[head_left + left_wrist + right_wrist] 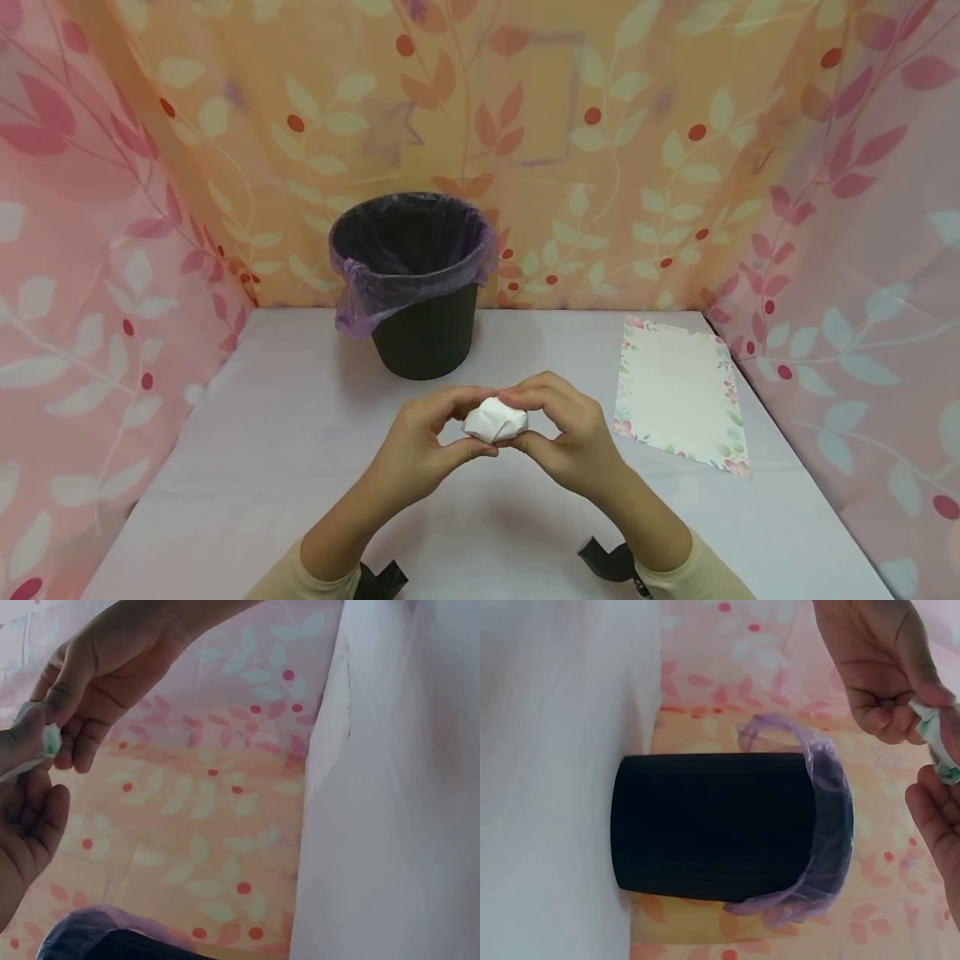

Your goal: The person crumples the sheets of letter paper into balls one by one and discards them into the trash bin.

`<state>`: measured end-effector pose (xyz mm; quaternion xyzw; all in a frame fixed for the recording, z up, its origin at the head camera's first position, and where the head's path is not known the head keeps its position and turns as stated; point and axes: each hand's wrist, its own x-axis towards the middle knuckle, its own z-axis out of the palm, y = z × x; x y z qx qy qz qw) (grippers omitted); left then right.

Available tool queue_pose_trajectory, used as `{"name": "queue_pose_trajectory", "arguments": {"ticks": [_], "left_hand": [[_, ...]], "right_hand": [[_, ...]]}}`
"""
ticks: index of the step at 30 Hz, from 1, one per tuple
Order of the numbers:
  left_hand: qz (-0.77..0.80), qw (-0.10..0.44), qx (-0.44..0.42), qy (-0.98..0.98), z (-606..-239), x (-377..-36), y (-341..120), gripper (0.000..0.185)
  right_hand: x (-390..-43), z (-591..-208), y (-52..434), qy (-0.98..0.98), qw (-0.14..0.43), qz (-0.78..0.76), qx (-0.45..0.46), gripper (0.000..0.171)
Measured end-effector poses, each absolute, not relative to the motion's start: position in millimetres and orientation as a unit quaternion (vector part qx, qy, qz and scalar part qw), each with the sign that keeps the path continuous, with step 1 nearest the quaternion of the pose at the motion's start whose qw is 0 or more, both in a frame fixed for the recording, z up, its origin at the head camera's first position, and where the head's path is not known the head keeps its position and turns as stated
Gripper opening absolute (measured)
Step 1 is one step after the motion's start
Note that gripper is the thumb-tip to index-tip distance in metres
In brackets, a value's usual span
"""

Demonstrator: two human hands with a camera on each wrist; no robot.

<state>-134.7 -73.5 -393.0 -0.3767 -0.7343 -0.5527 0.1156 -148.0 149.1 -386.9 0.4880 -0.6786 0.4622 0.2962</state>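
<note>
A crumpled piece of white paper [495, 421] is held in the air above the near part of the table. My left hand [420, 442] pinches it from the left, the thumb below and the fingers on top. From the right, my right hand [573, 433] pinches it the same way, so the fingertips of both hands nearly meet over it. Green print shows on the crumpled paper [932, 739] in the right wrist view. In the left wrist view the thumbs cover part of the crumpled paper [51, 741].
A black bin [423, 342] lined with a purple plastic bag [360, 292] stands at the back, left of centre. One flat sheet with a floral border [682, 392] lies at the right of the white table [247, 467]. Patterned curtains [525, 167] enclose the back and both sides.
</note>
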Motion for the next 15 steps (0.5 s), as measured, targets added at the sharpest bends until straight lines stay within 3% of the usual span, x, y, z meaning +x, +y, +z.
{"name": "queue_pose_trajectory", "arguments": {"ticks": [4, 7, 11, 15], "left_hand": [[-0.475, 0.221, -0.414, -0.745, -394.5, -136.9, -72.0, 0.043], [-0.439, 0.253, -0.418, -0.754, -396.1, -138.8, -72.4, 0.041], [-0.413, 0.259, -0.415, -0.768, -397.3, -140.5, -74.0, 0.056], [-0.439, 0.231, -0.433, -0.753, -396.2, -142.0, -76.5, 0.069]], "right_hand": [[-151.0, -392.9, 147.1, -0.664, 0.296, 0.493, 0.478, 0.026], [-151.5, -396.8, 147.9, -0.672, 0.270, 0.518, 0.455, 0.031], [-148.8, -397.1, 152.0, -0.695, 0.182, 0.574, 0.393, 0.031], [-144.1, -392.9, 155.6, -0.691, 0.080, 0.630, 0.345, 0.027]]}}
